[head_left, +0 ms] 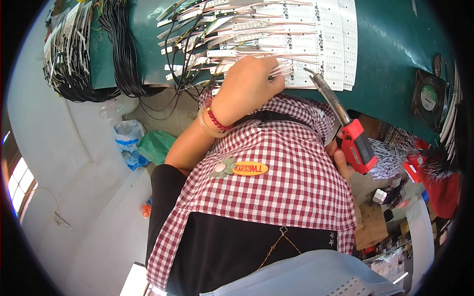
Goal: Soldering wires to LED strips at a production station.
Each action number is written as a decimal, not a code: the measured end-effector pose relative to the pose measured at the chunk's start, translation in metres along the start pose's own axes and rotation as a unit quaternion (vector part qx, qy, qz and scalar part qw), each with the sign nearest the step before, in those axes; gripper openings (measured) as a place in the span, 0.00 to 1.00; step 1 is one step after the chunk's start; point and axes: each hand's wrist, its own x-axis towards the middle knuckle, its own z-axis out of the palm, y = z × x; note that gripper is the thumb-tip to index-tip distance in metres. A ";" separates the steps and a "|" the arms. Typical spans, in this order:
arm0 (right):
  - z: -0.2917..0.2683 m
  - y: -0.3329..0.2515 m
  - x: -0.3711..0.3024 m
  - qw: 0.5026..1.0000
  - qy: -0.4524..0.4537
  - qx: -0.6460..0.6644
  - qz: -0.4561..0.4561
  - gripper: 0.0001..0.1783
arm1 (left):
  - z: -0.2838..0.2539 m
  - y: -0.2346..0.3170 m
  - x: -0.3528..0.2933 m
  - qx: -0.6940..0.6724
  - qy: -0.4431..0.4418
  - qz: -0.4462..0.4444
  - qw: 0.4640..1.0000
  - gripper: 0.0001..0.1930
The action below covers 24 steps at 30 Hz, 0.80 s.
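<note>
My left hand, with a red bead bracelet and a bangle, is closed over the near edge of the white circuit boards. Thin pale wires come out at its bent fingertips, which are partly hidden. My right hand grips a soldering iron with a red and black handle. The iron's metal tip points up and left, just over the boards' near right part. Rows of narrow white strips with wires and black cables lie on the boards' left side.
On the green table, a bundle of black cables and a stack of wired strips hang over the left edge. A small black fan stands at the right. Bundles of white wires sit below it. Plastic bags lie lower left.
</note>
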 end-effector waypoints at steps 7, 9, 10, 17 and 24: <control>-0.009 0.024 -0.020 0.995 0.056 -0.048 0.060 0.13 | 0.001 -0.002 0.000 0.007 0.022 0.027 0.999 0.11; -0.007 0.024 -0.020 0.996 0.057 -0.039 0.055 0.12 | 0.001 -0.002 0.000 -0.004 0.030 0.036 0.999 0.10; -0.006 0.024 -0.020 0.996 0.057 -0.038 0.060 0.12 | 0.001 -0.002 0.000 -0.003 0.032 0.037 0.999 0.10; 0.009 0.021 -0.018 0.990 0.108 -0.075 0.060 0.11 | 0.006 -0.001 0.001 0.005 0.036 0.028 0.999 0.10; 0.010 0.013 -0.012 0.993 0.060 -0.097 0.043 0.09 | 0.006 -0.002 0.002 0.017 0.044 0.037 0.998 0.09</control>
